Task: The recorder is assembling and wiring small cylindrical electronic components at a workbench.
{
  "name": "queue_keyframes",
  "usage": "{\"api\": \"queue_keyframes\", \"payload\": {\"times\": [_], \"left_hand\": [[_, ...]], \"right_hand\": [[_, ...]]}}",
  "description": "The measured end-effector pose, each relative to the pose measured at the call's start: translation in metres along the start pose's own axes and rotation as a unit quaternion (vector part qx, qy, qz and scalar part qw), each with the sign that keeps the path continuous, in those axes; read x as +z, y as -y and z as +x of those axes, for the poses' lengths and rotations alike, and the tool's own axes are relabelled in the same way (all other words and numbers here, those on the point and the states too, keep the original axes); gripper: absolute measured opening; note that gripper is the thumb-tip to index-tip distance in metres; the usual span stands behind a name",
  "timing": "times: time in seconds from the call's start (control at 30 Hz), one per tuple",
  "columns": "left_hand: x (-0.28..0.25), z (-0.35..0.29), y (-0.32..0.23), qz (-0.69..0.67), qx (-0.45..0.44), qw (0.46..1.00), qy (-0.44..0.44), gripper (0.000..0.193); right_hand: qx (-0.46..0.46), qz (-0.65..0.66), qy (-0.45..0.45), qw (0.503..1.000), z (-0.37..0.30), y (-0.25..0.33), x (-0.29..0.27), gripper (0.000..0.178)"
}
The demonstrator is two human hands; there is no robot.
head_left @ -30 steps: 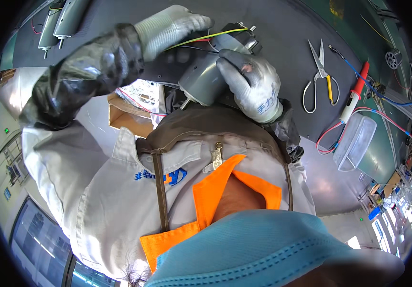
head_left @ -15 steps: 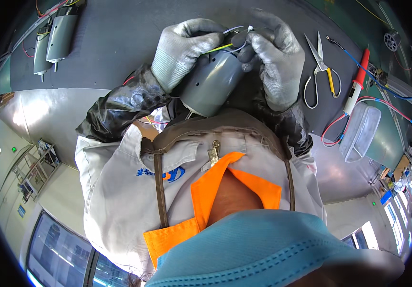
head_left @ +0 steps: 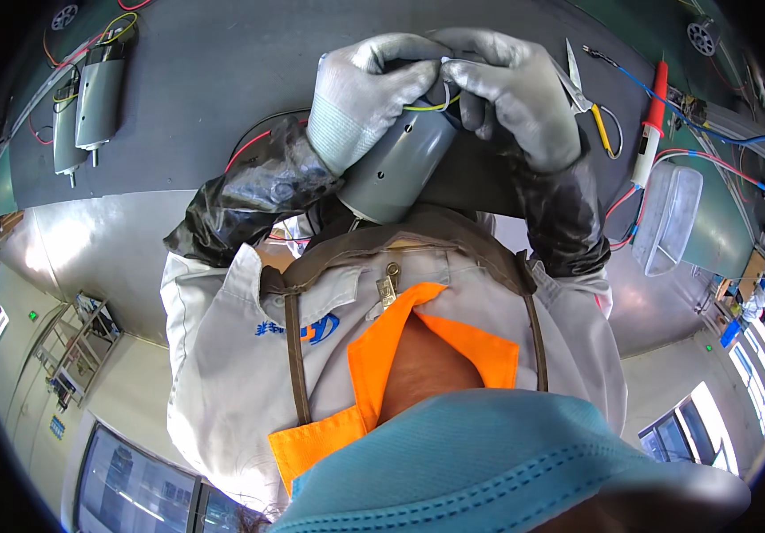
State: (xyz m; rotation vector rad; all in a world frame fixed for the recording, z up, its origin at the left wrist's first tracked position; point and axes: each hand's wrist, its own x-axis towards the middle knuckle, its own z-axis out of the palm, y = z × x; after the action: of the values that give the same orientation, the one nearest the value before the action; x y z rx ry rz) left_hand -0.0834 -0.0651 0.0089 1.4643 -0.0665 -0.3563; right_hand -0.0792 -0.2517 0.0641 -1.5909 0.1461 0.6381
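Note:
A grey cylindrical motor (head_left: 396,169) lies tilted in front of my body, with a yellow-green wire (head_left: 422,108) at its far end. A thin white cable tie (head_left: 446,96) loops by that wire. My left hand (head_left: 360,102), in a grey-white work glove, pinches at the tie above the motor's far end. From the other side, my right hand (head_left: 524,98), gloved alike, is closed on the tie, its fingertips meeting the left ones. The gloves hide part of the tie and the wire ends.
Scissors (head_left: 609,133) with a yellow-wrapped handle lie right of my right hand, partly covered by it. Beyond are a red-and-white probe (head_left: 653,124) with leads, a blue cable (head_left: 711,129) and a clear tray (head_left: 671,218). Two more grey motors (head_left: 100,102) lie at far left.
My hands have come together over the motor's end, the right moving left onto the tie. The tie's loop looks smaller. The view has shifted slightly.

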Motion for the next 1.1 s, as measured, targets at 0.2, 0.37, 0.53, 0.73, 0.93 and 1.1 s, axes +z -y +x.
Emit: {"api": "queue_keyframes", "payload": {"times": [0.2,0.37,0.53,0.73,0.93,1.1], "left_hand": [[0.005,-0.018,-0.015,0.130,0.067,0.989,-0.026,0.030],[0.004,-0.031,-0.006,0.059,0.025,0.997,-0.042,0.038],[0.006,-0.027,0.009,0.167,0.174,0.967,-0.084,0.021],[0.009,-0.023,0.000,0.361,0.251,0.898,-0.025,0.015],[0.003,-0.012,-0.002,0.394,0.306,0.866,0.032,0.015],[-0.025,0.005,-0.023,0.600,0.376,0.683,0.178,0.016]], "right_hand": [[-0.346,-0.422,-0.201,0.814,-0.008,-0.029,0.001,0.022],[-0.225,-0.206,-0.164,0.938,0.006,-0.049,-0.026,0.014],[-0.259,-0.222,-0.297,0.892,0.035,-0.072,-0.052,0.014],[-0.227,-0.072,-0.246,0.940,0.048,-0.069,-0.043,0.019],[-0.176,0.305,0.019,0.936,0.026,-0.030,-0.016,0.019],[-0.108,0.103,-0.045,0.988,-0.028,-0.031,-0.002,0.019]]}}
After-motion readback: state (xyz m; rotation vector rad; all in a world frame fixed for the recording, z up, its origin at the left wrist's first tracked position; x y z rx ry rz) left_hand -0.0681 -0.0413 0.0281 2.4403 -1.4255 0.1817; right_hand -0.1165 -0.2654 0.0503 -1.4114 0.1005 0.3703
